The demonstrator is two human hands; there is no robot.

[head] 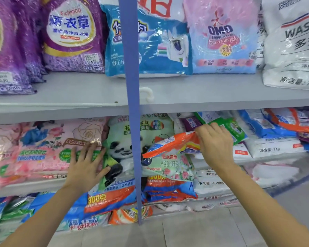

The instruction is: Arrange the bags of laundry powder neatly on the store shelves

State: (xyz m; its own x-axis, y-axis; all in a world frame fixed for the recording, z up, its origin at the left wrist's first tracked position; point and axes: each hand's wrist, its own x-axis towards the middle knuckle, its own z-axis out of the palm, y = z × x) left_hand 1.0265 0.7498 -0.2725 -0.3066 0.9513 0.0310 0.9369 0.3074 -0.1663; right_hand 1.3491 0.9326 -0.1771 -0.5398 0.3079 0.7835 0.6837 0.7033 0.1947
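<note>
My right hand [215,141] pinches the end of a small orange and white laundry powder bag [169,144], held lying sideways in front of the middle shelf. Behind it stands a large green panda bag [118,150]. My left hand [86,166] lies with straight, spread fingers against the panda bag's left edge and the neighbouring pink rose bag [48,148]. A loose heap of green, blue, orange and white bags [257,129] fills the middle shelf to the right.
A blue upright post [132,104] crosses the middle of the view. The grey top shelf [78,93] carries purple bags [73,32], a blue bag [150,43], a pink OMO bag [223,38] and a white bag [292,43]. More bags lie on the bottom shelf [114,198].
</note>
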